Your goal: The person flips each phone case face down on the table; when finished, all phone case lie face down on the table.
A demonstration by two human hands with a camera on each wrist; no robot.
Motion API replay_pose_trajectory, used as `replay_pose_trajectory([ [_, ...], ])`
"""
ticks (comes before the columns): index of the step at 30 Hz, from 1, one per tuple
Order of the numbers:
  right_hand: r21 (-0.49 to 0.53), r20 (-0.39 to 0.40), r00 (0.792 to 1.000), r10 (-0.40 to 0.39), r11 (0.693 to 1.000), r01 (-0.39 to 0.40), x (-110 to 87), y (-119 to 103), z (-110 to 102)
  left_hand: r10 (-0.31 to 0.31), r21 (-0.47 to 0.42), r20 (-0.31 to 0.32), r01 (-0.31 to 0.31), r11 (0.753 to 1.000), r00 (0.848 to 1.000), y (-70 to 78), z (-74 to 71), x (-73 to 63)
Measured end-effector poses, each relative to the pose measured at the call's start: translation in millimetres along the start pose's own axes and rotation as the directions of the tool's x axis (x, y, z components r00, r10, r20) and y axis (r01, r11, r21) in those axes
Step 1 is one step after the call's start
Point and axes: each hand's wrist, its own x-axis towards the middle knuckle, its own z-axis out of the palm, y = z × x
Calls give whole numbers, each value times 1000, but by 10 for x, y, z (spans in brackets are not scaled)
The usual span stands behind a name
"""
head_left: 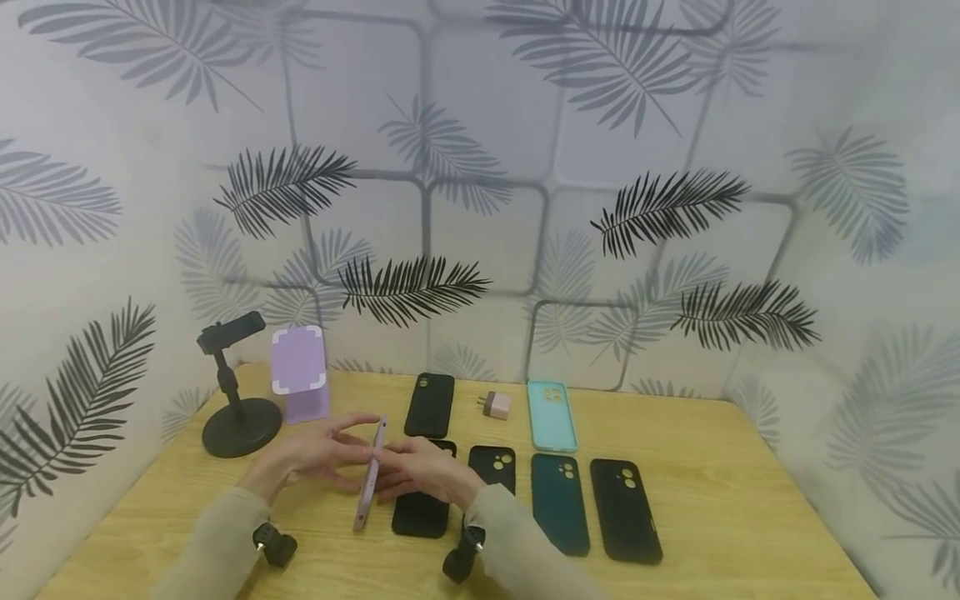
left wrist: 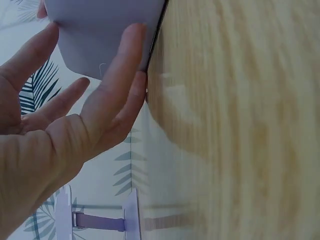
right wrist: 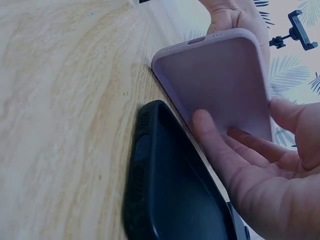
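A lilac phone case (head_left: pixel 367 493) stands on its long edge between both hands, close over the wooden table. My left hand (head_left: pixel 330 452) holds it from the left, fingers against its flat back (left wrist: pixel 100 35) and thumb at the upper edge. From the other side my right hand (head_left: pixel 429 472) grips it, thumb at the upper edge and fingertips inside the hollow. The right wrist view shows the case's raised rim and a port slot in its short end. Beside it, below my right hand, lies a black phone case (head_left: pixel 420 515) with its hollow facing up, partly covered.
More cases lie to the right: black ones (head_left: pixel 430 406) (head_left: pixel 626 512), a dark teal one (head_left: pixel 561 507) and a turquoise one (head_left: pixel 553 421). A pink charger plug (head_left: pixel 497 405) sits behind. A black phone holder (head_left: pixel 240 427) and lilac stand (head_left: pixel 298 360) occupy the back left, before a leaf-patterned wall.
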Motion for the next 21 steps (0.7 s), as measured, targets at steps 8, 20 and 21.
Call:
replay_pose_trajectory([
  [8, -87, -195, 978, -68, 995, 52, -72, -17, 17, -48, 106, -84, 56, 993, 995, 7, 34, 6],
  [20, -138, -339, 939, -58, 990, 11, -99, 12, 19, -40, 146, -124, 58, 988, 992, -35, -13, -55],
  [21, -140, -339, 939, -52, 990, 4, -103, 12, 16, -38, 147, -123, 57, 988, 992, -40, -18, -61],
])
